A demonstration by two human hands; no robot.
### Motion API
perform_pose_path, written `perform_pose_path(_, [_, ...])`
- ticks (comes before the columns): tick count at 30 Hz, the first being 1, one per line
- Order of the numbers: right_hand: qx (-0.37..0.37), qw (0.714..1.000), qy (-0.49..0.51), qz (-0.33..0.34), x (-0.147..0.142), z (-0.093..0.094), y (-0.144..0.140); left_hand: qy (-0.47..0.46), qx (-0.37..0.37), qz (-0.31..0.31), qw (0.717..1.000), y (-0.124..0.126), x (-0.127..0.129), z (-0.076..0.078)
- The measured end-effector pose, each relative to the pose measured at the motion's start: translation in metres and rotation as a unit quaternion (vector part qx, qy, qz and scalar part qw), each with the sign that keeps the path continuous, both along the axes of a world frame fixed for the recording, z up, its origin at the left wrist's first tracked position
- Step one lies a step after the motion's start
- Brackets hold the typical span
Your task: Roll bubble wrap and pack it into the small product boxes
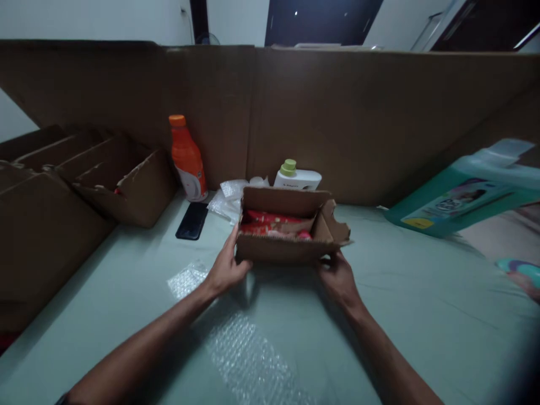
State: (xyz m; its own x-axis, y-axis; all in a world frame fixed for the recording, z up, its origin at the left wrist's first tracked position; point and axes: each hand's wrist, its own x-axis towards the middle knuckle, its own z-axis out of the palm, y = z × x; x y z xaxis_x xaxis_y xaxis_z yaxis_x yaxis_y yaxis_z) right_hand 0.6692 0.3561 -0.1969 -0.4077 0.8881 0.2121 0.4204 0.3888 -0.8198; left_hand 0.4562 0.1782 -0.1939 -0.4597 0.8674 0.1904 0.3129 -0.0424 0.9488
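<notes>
A small open cardboard box (278, 248) is held up between my two hands over the green-covered table. Red packaging (265, 220) and a pinkish item (304, 234) lie inside it, partly hidden by the front wall. My left hand (226, 269) grips the box's left end, thumb along the front underside. My right hand (338, 279) holds the lower right corner, with its fingers mostly hidden beneath. The box's right end has a torn, ragged edge. Sheets of bubble wrap (253, 360) lie on the table below my left forearm.
Larger cardboard boxes (143, 194) stand at left. Behind are a black phone (192, 221), an orange bottle (188, 160), crumpled bubble wrap (230, 199) and a white bottle with a green cap (297, 179). A tilted green jug (459, 191) is at right; a cardboard wall (379, 124) spans the back.
</notes>
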Motion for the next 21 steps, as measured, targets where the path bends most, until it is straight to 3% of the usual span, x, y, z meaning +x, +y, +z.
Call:
perform_pose_path(3, [0.003, 1.0, 0.001, -0.002, -0.01, 0.009, 0.011, -0.019, -0.027, -0.002, 0.999, 0.025, -0.017, 0.013])
perform_pose_path(5, [0.022, 1.0, 0.006, -0.01, 0.001, 0.008, -0.001, 0.022, -0.052, 0.014, 0.998, 0.012, -0.028, 0.017])
perform_pose_path(7, [0.062, 0.997, -0.021, 0.028, 0.026, 0.003, -0.029, 0.121, -0.078, 0.03, 0.989, -0.027, -0.036, 0.016])
perform_pose_path(9, [0.116, 0.978, -0.079, 0.155, 0.059, -0.005, -0.064, 0.231, -0.122, 0.065, 0.963, -0.081, -0.041, 0.011])
perform_pose_path(11, [0.168, 0.929, -0.124, 0.307, 0.088, -0.014, -0.098, 0.3, -0.191, 0.13, 0.925, -0.135, -0.041, 0.002])
perform_pose_path(14, [0.198, 0.87, -0.176, 0.415, 0.108, -0.025, -0.135, 0.337, -0.29, 0.194, 0.874, -0.181, -0.036, -0.011])
perform_pose_path(17, [0.218, 0.851, -0.189, 0.439, 0.101, -0.028, -0.157, 0.337, -0.309, 0.182, 0.871, -0.177, -0.031, -0.021])
perform_pose_path(21, [0.267, 0.867, -0.121, 0.404, 0.076, -0.026, -0.187, 0.336, -0.265, 0.149, 0.892, -0.13, -0.037, -0.023])
